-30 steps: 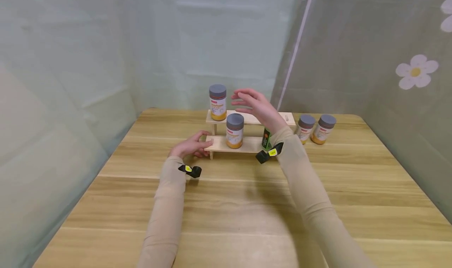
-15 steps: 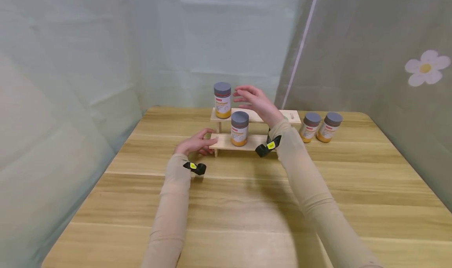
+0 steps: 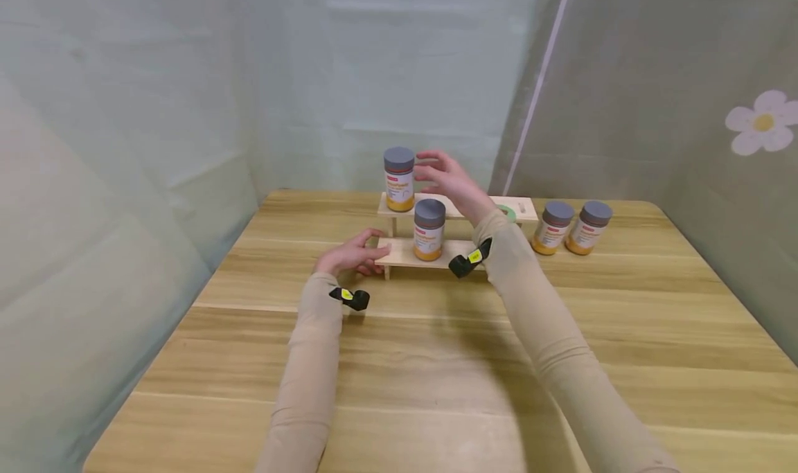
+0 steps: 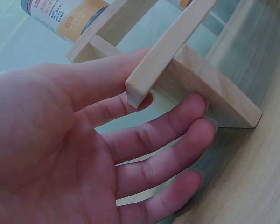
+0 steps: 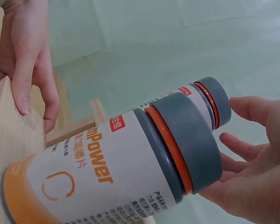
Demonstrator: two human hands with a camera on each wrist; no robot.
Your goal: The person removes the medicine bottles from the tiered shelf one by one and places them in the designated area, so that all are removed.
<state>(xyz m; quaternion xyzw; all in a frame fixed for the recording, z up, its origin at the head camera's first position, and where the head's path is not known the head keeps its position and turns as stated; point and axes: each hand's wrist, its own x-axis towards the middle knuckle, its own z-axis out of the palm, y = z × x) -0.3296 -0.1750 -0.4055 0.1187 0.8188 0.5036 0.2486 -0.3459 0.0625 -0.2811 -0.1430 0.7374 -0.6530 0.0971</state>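
Now the relaxed right hand sits closer to the upright, grey-lidded white-and-orange plastic jar, upper centre; left hand pinches the pale wooden shelf.

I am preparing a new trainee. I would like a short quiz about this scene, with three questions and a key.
1. True or false: the grey-lidded jar on the upper step stands upright.
2. Choose one: which part of the wooden stand does the left grip hold? (a) the upper step, (b) the lower step, (c) neither step.
3. Count: how many grey-lidded jars can you see standing directly on the table?

Key: 1. True. 2. (b). 3. Two jars.
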